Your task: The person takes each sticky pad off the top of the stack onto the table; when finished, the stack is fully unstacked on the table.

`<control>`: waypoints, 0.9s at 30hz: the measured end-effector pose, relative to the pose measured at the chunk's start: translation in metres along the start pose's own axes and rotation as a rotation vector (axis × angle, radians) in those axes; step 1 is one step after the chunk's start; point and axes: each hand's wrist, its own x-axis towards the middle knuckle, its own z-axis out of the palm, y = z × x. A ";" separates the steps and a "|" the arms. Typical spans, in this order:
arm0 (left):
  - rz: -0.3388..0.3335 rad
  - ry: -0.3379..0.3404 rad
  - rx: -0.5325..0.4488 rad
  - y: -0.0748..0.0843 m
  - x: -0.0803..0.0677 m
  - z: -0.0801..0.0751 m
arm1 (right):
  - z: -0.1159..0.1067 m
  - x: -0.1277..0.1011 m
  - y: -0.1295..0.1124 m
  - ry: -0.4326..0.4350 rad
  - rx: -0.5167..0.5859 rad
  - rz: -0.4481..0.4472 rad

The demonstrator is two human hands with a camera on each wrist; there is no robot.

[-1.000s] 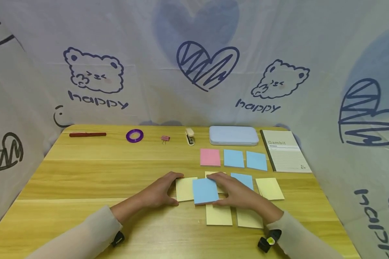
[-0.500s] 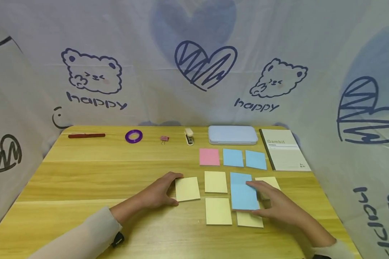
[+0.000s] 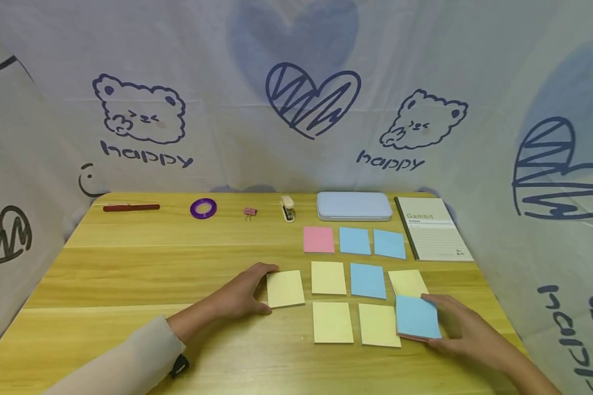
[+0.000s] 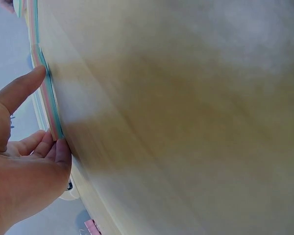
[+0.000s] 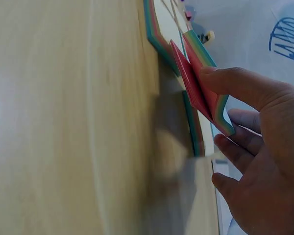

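Observation:
My right hand (image 3: pixel 469 332) pinches a blue-topped sticky note pad (image 3: pixel 417 317) by its right side, above the table at the right end of the front row. From the right wrist view, the pad's edge shows coloured layers, and its pink bottom sheets (image 5: pixel 190 81) splay away from the rest. Thumb and fingers of my left hand (image 3: pixel 239 293) grip the left side corners of a yellow sticky note pad (image 3: pixel 286 289), which lies on the table. Seen from the left wrist, that pad's layered edge (image 4: pixel 50 98) sits between thumb and fingers.
Several more pads lie in rows: yellow ones (image 3: pixel 332 322) in front, blue (image 3: pixel 368 281) and pink (image 3: pixel 318 240) behind. Along the back are a dark red pen (image 3: pixel 131 208), purple tape roll (image 3: pixel 203 208), binder clip (image 3: pixel 250 212), stapler (image 3: pixel 287 209), pale case (image 3: pixel 354 206) and notebook (image 3: pixel 440 236).
My right hand has carried the blue-topped pad rightward, from beside the left hand's yellow pad, past the middle pads to the right end of the front row. The left hand stays in place.

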 end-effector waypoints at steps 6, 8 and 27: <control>0.004 -0.002 0.002 0.000 0.000 0.000 | 0.001 -0.015 0.010 -0.050 0.029 0.088; 0.003 -0.003 0.000 -0.001 0.000 0.000 | 0.002 -0.018 0.013 -0.070 0.022 0.094; -0.007 -0.006 -0.028 -0.001 0.001 0.001 | 0.002 -0.014 0.004 -0.093 -0.029 0.079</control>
